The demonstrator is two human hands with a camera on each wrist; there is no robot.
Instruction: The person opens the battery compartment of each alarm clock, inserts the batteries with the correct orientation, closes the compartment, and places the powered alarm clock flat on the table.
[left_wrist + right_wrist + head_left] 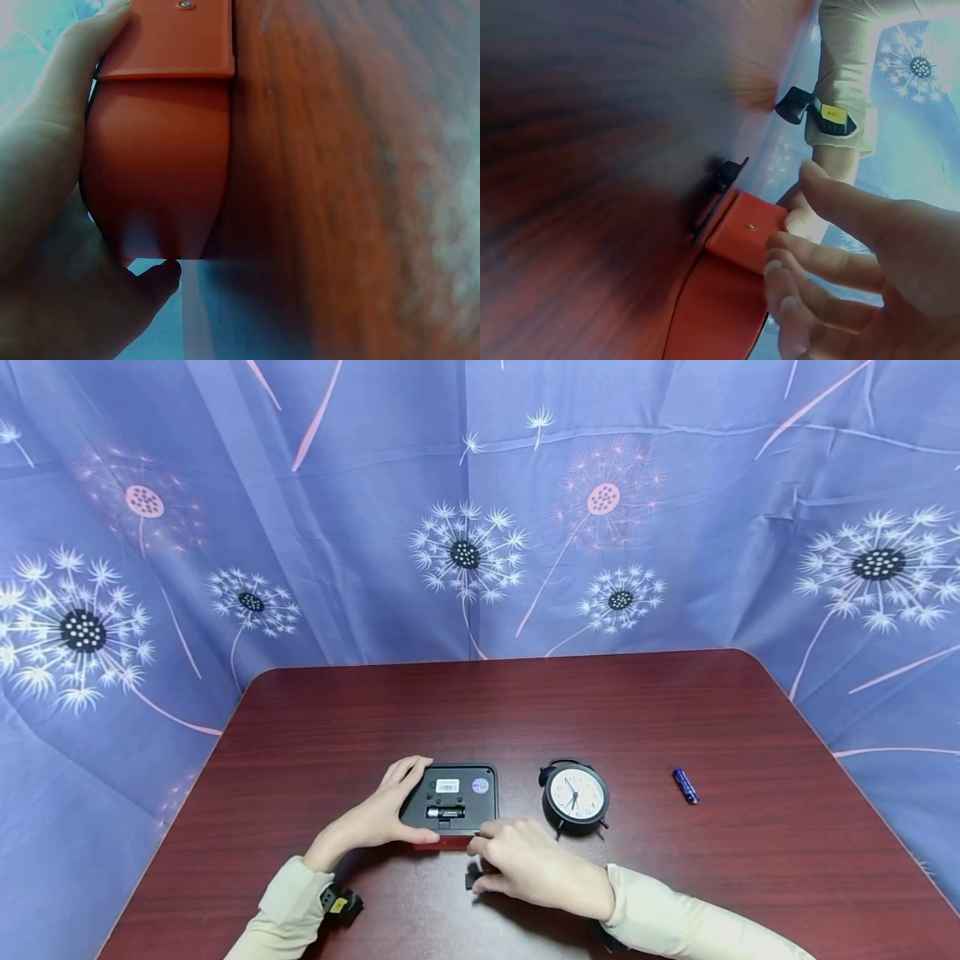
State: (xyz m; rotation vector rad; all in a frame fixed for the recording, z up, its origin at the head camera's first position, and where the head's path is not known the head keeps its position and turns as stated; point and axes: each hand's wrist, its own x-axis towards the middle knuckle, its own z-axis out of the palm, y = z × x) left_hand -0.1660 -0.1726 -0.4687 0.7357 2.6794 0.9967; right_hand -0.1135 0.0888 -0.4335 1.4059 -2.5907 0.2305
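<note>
A red clock [450, 842] lies with its black back up, showing small knobs, labels and a battery [446, 812] in its compartment. My left hand [386, 814] grips its left side, fingers at the far edge and thumb at the near edge. In the left wrist view, the clock's red side [161, 150] fills the space beside that hand. Off the clock's near right corner is my right hand [525, 864], fingers loosely bent and holding nothing. A small black piece [718, 201], like a battery cover, is apart from its fingers; in the head view the thumb partly overlaps it.
A black twin-bell-style alarm clock [576, 795] with a white dial stands right of the red clock. Farther right lies a blue battery [686, 786]. The dark red table [360, 718] ends at a patterned blue curtain [375, 527].
</note>
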